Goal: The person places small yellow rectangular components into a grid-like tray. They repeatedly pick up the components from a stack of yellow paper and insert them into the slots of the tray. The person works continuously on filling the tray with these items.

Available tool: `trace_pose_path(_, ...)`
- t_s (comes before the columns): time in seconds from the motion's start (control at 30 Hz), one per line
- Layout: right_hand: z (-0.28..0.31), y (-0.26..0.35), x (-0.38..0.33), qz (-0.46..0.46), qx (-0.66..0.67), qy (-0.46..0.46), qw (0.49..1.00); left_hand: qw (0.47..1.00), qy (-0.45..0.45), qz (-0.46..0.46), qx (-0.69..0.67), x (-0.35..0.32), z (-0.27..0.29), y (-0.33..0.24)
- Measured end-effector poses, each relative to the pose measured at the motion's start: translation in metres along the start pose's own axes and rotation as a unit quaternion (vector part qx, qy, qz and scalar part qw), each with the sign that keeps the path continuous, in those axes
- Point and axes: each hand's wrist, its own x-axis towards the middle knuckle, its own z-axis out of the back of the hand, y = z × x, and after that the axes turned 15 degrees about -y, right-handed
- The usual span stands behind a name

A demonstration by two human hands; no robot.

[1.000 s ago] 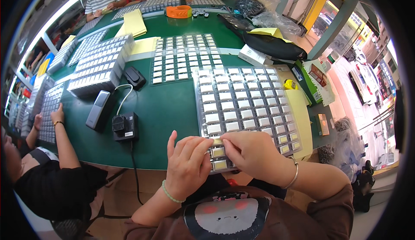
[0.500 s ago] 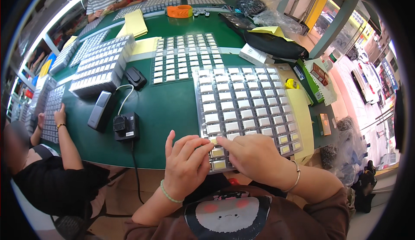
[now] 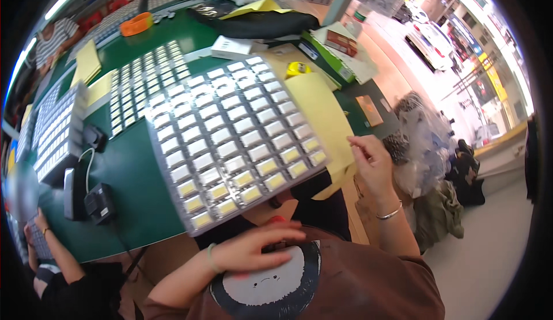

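Both the left grip [image 3: 250,252] and the right grip [image 3: 371,161] are seen off the clear tray [image 3: 213,215], which is set on the green bench [image 3: 141,205], just beyond the left grip and left of the right grip; left grip blurred, fingers held apart before the brown shirt [image 3: 368,268]; right grip curled, whether anything is pinched cannot be told; yellow-faced pieces [image 3: 226,207] are lined up in the tray's near rows, yellow sheet [image 3: 322,112] laid beside right grip
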Motion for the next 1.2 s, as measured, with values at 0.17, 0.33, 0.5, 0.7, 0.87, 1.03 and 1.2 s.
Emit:
trace_pose_path(0.17,0.011,-0.038,-0.029,0.091,-0.066,0.034,0.993,0.999,-0.028,-0.035,-0.004,0.081,-0.050,0.067)
trace_pose_path(0.33,0.015,-0.050,-0.036,0.155,-0.058,0.054,0.985,0.983,-0.116,-0.080,-0.116,0.138,-0.090,0.084)
trace_pose_path(0.5,0.020,-0.070,-0.041,0.224,-0.051,0.022,0.973,0.957,-0.206,0.000,-0.202,0.144,-0.107,0.083)
trace_pose_path(0.7,0.016,-0.086,-0.052,0.263,-0.031,-0.009,0.964,0.958,-0.245,0.069,-0.133,0.140,-0.107,0.078)
trace_pose_path(0.87,0.019,-0.096,-0.062,0.259,0.001,-0.036,0.965,0.958,-0.283,0.006,-0.054,0.146,-0.113,0.093)
trace_pose_path(1.03,0.019,-0.077,-0.070,-0.060,0.154,-0.101,0.981,0.968,-0.248,0.035,-0.026,0.142,-0.108,0.081)
trace_pose_path(1.2,0.037,-0.026,-0.046,-0.403,0.423,0.034,0.811,0.961,-0.208,-0.019,0.179,0.112,-0.077,0.034)
